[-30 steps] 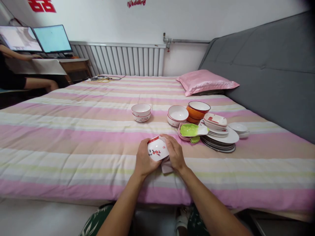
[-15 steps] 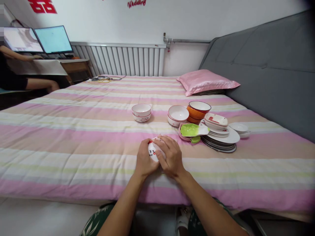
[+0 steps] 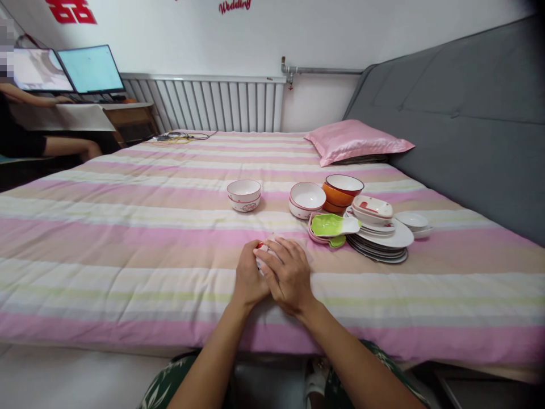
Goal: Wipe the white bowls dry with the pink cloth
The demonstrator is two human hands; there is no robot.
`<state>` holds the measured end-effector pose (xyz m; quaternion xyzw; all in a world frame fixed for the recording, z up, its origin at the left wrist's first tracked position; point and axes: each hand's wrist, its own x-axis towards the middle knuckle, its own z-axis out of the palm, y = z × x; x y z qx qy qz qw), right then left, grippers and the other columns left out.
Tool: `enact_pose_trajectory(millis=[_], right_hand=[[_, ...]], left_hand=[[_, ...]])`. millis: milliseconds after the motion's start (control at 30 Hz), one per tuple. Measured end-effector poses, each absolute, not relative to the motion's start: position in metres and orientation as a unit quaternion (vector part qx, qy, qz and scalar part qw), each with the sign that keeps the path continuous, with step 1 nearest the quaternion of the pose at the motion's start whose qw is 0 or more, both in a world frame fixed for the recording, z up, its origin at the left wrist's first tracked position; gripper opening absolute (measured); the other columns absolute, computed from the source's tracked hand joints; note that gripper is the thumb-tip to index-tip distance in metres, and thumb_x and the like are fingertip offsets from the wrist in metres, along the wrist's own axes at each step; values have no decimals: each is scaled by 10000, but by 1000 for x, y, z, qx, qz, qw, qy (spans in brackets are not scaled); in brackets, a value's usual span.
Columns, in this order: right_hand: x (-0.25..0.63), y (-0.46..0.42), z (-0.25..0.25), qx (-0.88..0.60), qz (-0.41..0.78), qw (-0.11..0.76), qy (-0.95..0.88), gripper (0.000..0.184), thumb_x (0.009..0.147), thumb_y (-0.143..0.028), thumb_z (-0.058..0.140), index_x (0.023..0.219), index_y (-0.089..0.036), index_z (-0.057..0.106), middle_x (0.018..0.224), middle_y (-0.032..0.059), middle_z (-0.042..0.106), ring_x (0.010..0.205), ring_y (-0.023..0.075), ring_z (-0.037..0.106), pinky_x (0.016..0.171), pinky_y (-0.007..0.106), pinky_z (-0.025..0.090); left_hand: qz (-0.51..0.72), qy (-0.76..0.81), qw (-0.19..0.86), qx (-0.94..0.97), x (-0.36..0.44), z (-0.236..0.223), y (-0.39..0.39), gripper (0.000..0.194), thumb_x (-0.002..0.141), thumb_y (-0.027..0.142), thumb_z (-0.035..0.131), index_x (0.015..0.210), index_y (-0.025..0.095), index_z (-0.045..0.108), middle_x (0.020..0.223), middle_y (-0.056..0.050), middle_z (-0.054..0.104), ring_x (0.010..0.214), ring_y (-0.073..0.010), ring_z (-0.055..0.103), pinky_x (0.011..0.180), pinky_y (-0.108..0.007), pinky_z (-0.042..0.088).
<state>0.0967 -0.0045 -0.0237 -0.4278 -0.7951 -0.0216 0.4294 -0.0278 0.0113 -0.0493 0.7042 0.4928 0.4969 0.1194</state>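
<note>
In front of me, near the bed's front edge, my left hand [image 3: 250, 275] is closed around the side of a small white bowl [image 3: 260, 246] with red trim and dark printed marks. Most of the bowl is hidden by my fingers. My right hand [image 3: 287, 275] curves over its top and right side, fingers together. A pale, tissue-like cloth [image 3: 305, 246] shows past the right hand's knuckles, apparently pressed under that hand. Beyond my hands stand two stacked white bowls with red rims [image 3: 244, 196], and farther right another similar pair [image 3: 307, 197].
Right of my hands are orange bowls [image 3: 338, 196], green leaf-shaped dishes [image 3: 327, 225], stacked plates [image 3: 398, 234] and small white dishes [image 3: 413, 220]. A pink pillow [image 3: 357, 142] lies by the grey headboard [image 3: 451, 85]. Cables [image 3: 183, 136] lie at the far edge. A person [image 3: 25, 125] sits at a desk.
My right hand has slid left over the bowl, covering its printed face. More of the pale cloth shows on the right. The left hand stays almost in place.
</note>
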Motion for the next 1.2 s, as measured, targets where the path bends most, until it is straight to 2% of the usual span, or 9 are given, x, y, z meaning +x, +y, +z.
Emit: enact_pose_trajectory(millis=[133, 267, 500, 633, 900, 1067, 1200], right_hand=[[100, 0, -22, -435, -10, 428, -793, 311, 918, -272, 440, 1167, -276, 627, 1252, 26, 607, 1204, 238, 473, 1062, 459, 321], [103, 6, -22, -436, 3, 439, -786, 308, 927, -277, 437, 1163, -275, 634, 1232, 35, 619, 1187, 228, 494, 1047, 438, 349], [119, 25, -27, -435, 113, 512, -732, 346, 953, -282, 353, 1106, -225, 658, 1172, 55, 653, 1149, 207, 546, 1015, 404, 406], [126, 34, -31, -422, 169, 544, -705, 346, 952, -295, 353, 1070, -235, 674, 1140, 41, 674, 1141, 205, 560, 1012, 412, 412], [130, 41, -40, -418, 231, 585, -655, 332, 946, -319, 384, 1078, -218, 672, 1156, 53, 664, 1142, 201, 560, 1026, 407, 400], [130, 39, -41, -408, 266, 608, -627, 321, 944, -310, 389, 1060, -230, 678, 1152, 47, 663, 1142, 201, 557, 1037, 400, 385], [128, 36, -42, -386, 329, 629, -589, 317, 942, -317, 396, 1078, -228, 668, 1154, 47, 662, 1123, 205, 575, 1020, 389, 406]], left_hand=[[496, 498, 105, 704, -23, -44, 11, 407, 730, 230, 555, 1117, 168, 445, 1049, -108, 577, 970, -241, 586, 859, -407, 487], [493, 503, 107, 702, -21, -42, 12, 427, 713, 211, 575, 1119, 171, 450, 1054, -105, 577, 975, -242, 580, 868, -404, 480], [451, 497, 105, 734, -25, -47, 15, 652, 574, 187, 651, 1180, 177, 411, 1098, -105, 542, 1009, -270, 548, 877, -426, 476], [448, 478, 135, 743, -25, -49, 17, 692, 570, 169, 649, 1210, 173, 388, 1150, -114, 523, 1065, -273, 533, 912, -434, 467], [422, 472, 207, 745, -32, -58, 29, 848, 561, 237, 730, 1313, 163, 344, 1294, -153, 506, 1163, -308, 534, 975, -462, 450], [448, 461, 173, 746, -29, -54, 28, 841, 573, 245, 710, 1326, 161, 345, 1325, -154, 503, 1185, -300, 526, 1000, -459, 438], [488, 442, 136, 740, -24, -47, 22, 773, 550, 263, 715, 1249, 153, 405, 1216, -140, 551, 1102, -285, 563, 954, -433, 469]])
